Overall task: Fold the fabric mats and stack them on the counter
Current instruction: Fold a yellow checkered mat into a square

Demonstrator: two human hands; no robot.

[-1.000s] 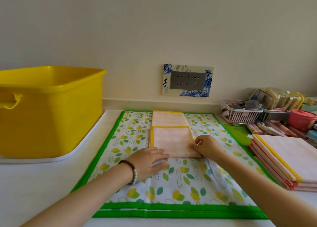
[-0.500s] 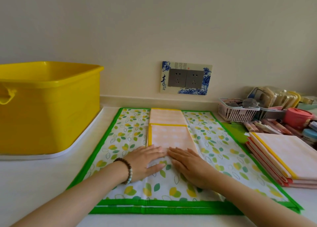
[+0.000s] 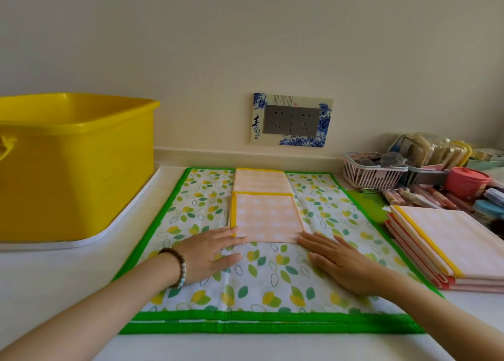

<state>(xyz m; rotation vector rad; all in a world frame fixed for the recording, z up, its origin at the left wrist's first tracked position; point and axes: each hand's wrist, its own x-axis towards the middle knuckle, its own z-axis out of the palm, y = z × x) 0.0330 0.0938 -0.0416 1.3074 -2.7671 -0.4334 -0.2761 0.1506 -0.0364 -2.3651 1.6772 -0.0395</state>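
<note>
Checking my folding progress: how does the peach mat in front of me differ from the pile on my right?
The middle peach mat is one piece, part-folded, its far half showing; the pile holds several folded mats. The middle mat lies on the leaf-print mat with left hand and right hand flat at its near corners; nothing touches the pile. The pile's top mat shares the peach check and yellow edging.

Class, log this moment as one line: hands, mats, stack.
left hand: flat on leaf-print mat, at near-left corner of peach mat | right hand: flat, at near-right corner | folded stack: right
</note>
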